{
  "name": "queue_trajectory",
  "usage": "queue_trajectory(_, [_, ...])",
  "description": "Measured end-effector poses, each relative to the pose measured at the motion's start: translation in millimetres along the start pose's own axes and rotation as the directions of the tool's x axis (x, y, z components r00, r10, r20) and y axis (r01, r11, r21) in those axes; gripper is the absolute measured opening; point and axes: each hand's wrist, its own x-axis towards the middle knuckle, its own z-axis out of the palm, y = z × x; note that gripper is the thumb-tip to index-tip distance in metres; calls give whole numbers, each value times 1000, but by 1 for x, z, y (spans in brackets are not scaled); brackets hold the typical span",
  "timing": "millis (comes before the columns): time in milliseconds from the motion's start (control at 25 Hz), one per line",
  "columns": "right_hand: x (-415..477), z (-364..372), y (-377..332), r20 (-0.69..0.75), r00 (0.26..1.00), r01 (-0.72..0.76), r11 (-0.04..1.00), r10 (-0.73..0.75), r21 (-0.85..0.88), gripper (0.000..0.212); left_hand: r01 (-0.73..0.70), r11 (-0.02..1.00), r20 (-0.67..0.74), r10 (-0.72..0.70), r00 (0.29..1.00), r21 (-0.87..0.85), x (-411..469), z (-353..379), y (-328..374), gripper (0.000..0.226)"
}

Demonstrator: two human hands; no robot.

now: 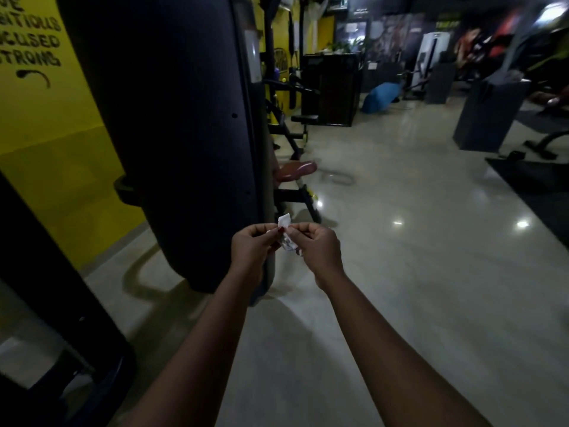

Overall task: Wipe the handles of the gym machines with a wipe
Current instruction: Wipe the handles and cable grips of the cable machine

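A small white wipe (284, 224), folded or still partly in its packet, is pinched between both hands at the centre of the head view. My left hand (251, 249) grips its left side with the fingertips. My right hand (318, 246) grips its right side. Both arms reach forward over the pale floor. Just behind the hands stands a tall dark gym machine (172, 118) with a rounded shroud. No machine handle is close to the hands.
A red padded seat (295, 169) sits behind the machine. A yellow wall (46, 149) with black lettering is at the left. More machines, a blue bag (381, 97) and a dark box (489, 112) stand across the glossy floor; a black mat (535, 186) lies right.
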Motion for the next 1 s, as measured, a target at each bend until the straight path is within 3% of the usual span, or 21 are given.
queue_trajectory(320, [212,-4,-1,-97,994,-38,997,45,73,13,-2,1000,98,1,995,10,202,86,22,12])
queue_trajectory(600, [378,-38,50,-164,981,-88,991,104,101,9,17,995,187,-36,982,103,358,171,-20,17])
queue_trajectory(1000, [638,-67,79,42,999,-25,1000,24,13,10,47,998,-64,-49,997,-34,568,283,-22,18])
